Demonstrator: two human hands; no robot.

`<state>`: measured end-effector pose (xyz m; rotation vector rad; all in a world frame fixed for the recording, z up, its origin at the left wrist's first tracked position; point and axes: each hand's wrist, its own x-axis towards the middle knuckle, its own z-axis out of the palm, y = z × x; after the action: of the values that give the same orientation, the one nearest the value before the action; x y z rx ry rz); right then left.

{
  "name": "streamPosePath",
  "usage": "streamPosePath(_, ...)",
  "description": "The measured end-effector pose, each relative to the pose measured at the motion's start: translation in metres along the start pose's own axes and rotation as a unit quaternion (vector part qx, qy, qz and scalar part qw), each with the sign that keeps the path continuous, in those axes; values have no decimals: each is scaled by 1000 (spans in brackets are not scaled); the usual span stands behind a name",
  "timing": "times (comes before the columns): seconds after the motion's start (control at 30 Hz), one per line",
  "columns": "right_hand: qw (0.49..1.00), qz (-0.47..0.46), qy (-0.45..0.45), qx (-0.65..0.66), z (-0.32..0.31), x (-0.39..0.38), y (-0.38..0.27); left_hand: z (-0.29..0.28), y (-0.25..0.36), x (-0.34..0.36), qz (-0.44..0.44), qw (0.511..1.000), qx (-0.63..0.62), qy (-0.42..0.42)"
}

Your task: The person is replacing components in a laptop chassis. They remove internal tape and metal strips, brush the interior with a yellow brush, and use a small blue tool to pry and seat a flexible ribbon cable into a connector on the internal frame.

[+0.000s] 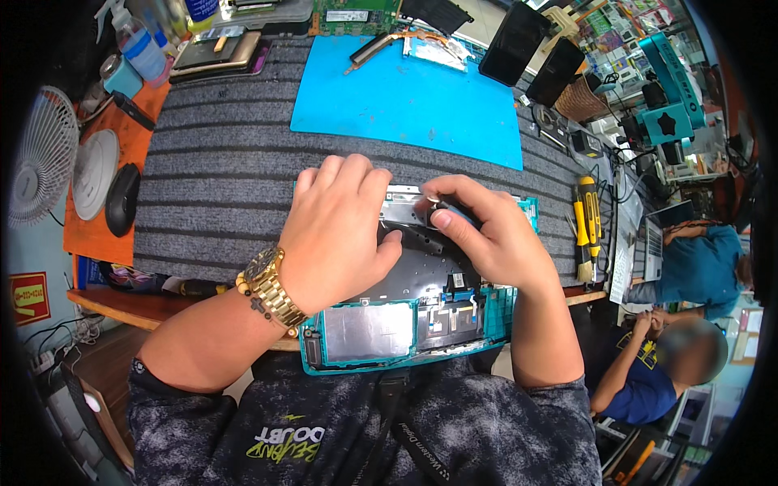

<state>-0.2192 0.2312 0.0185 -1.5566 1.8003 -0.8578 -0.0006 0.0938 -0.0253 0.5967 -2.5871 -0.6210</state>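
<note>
An opened laptop base (500, 314) with a teal frame and a black inner panel lies in front of me, its near edge against my shirt. A flat silver plate (369, 332) shows in its near left part, with ribbon cables to the right of it. My left hand (336, 231) is closed over the far left side of the base, fingertips curled out of sight. Over the far right part, my right hand (490, 235) pinches thumb and forefinger around something small and dark, mostly hidden by the fingers.
Beyond the base are a striped grey mat (219, 170) and a blue work mat (405, 105) bearing a copper heat pipe (377, 50). A yellow screwdriver (590, 215) lies right, a black mouse (122, 199) and white fan (47, 154) left. Two people sit at the right.
</note>
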Motion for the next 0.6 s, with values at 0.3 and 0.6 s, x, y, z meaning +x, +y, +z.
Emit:
streamPosePath(0.3, 995, -35, 49, -76, -11, -9, -12, 0, 0, 0, 6, 1000, -3, 4)
streamPosePath(0.6, 981, -31, 21, -193, 10, -13, -14, 0, -1, 0, 8, 1000, -6, 0)
